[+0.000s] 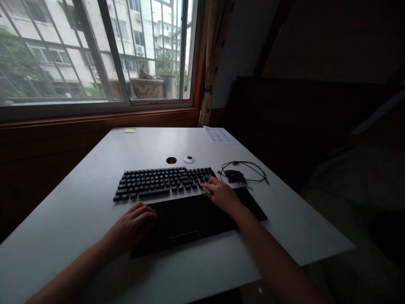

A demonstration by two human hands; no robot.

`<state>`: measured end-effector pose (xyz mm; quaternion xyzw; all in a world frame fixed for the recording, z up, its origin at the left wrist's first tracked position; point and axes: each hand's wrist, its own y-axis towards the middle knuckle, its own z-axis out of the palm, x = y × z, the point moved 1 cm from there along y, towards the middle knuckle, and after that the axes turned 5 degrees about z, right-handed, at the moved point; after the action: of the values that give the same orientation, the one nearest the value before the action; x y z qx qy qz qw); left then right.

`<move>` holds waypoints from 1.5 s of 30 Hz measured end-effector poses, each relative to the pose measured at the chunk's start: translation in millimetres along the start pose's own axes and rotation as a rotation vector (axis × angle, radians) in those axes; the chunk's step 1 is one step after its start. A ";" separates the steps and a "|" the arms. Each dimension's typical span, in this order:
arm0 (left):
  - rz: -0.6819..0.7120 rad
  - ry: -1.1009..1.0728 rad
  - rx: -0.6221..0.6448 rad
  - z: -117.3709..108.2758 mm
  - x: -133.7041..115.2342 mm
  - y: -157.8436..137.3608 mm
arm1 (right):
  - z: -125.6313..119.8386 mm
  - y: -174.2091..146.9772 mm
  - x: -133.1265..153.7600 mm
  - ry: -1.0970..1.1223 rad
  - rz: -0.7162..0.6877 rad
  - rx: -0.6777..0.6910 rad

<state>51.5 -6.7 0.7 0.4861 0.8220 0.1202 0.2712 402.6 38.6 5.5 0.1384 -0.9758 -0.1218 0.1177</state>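
Black keycaps [155, 181] lie on the white table in keyboard order, with gaps between some of them. Nearer to me is a black keyboard base [186, 215], lying slightly aslant. My left hand [139, 217] grips the base's left end, fingers curled over its top. Above the base's right part, my right hand [218, 194] is closed in a pinch beside the right-hand keycaps. A thin wire tool [207, 193], like a keycap puller, sticks out from under its fingers; its details are too dark to make out. Whether a keycap is also between the fingertips is hidden.
Right of the keycaps lie a coiled black cable [261, 169] and a dark purple cloth or pouch [234, 176]. Behind are a round hole [171, 160] in the table, a white round cover [189, 159], printed paper [220, 135] and yellow sticky notes [129, 131].
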 end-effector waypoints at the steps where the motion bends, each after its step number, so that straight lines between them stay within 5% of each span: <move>1: 0.002 0.001 -0.002 -0.1 -0.3 0.1 | -0.4 0.3 0.8 -0.002 0.005 0.003; 24: -0.001 0.005 0.006 1.5 1.7 -0.5 | -0.7 0.6 7.2 -0.043 -0.013 -0.044; 34: -0.003 -0.005 0.007 1.0 2.1 -1.0 | -2.7 1.7 33.9 -0.127 0.015 0.063; 45: 0.005 0.010 0.005 1.3 0.1 1.3 | 4.8 2.6 30.2 -0.102 -0.001 0.055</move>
<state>53.1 -6.1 0.2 0.4882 0.8225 0.1214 0.2654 372.5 33.0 7.6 0.1356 -0.9835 -0.1017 0.0639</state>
